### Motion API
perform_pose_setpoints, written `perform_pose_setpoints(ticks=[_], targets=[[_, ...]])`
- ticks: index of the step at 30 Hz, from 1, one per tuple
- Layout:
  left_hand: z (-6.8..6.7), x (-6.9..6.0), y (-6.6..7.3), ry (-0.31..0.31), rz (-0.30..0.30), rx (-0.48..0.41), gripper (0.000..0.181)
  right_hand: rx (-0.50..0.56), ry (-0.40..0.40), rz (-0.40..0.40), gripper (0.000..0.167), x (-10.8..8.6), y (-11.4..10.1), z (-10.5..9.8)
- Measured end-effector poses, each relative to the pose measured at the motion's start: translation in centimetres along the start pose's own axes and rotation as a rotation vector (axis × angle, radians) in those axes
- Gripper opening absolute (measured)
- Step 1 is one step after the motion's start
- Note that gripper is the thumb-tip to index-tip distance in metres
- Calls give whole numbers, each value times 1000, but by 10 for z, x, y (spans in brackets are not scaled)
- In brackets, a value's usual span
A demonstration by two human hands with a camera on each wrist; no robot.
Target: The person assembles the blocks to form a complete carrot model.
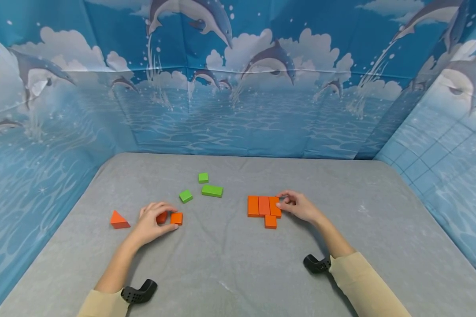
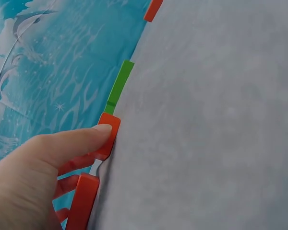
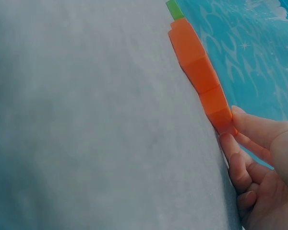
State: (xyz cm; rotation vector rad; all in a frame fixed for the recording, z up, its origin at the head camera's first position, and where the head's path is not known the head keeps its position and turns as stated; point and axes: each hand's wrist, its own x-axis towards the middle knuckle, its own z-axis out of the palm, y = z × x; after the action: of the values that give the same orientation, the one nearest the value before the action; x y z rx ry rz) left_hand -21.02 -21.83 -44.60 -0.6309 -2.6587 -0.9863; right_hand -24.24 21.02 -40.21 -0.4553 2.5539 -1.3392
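My left hand (image 1: 152,224) pinches a small orange block (image 1: 176,219) between thumb and fingers at the left of the table; another orange piece (image 1: 161,217) lies within the curve of that hand, partly hidden. In the left wrist view the thumb presses on the orange block (image 2: 108,136). Three upright-lying orange blocks (image 1: 263,205) stand side by side in a row, with a small orange block (image 1: 270,222) against their lower edge. My right hand (image 1: 299,207) touches the rightmost block of the row with thumb and fingertips, seen too at the orange block (image 3: 217,110) in the right wrist view.
Green blocks lie between the hands and farther back: a long one (image 1: 212,190) and two small ones (image 1: 203,178). An orange triangular block (image 1: 120,220) lies left of my left hand. A blue dolphin curtain (image 1: 238,123) borders the grey table (image 1: 230,264).
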Motion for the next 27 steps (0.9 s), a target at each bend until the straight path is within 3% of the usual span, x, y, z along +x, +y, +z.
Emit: perform_pose_setpoints(ticks=[6, 16, 24, 27], targets=[[0, -1, -2, -20, -31, 22, 33, 0, 1, -5, 29, 2, 3, 0], [0, 5, 4, -5, -82, -19, 32, 17, 15, -27, 33, 15, 36, 0], [4, 27, 37, 1, -48, -71, 33, 20, 4, -20, 29, 8, 22, 1], [10, 38, 54, -15, -33, -89, 34, 22, 10, -18, 31, 13, 35, 1]])
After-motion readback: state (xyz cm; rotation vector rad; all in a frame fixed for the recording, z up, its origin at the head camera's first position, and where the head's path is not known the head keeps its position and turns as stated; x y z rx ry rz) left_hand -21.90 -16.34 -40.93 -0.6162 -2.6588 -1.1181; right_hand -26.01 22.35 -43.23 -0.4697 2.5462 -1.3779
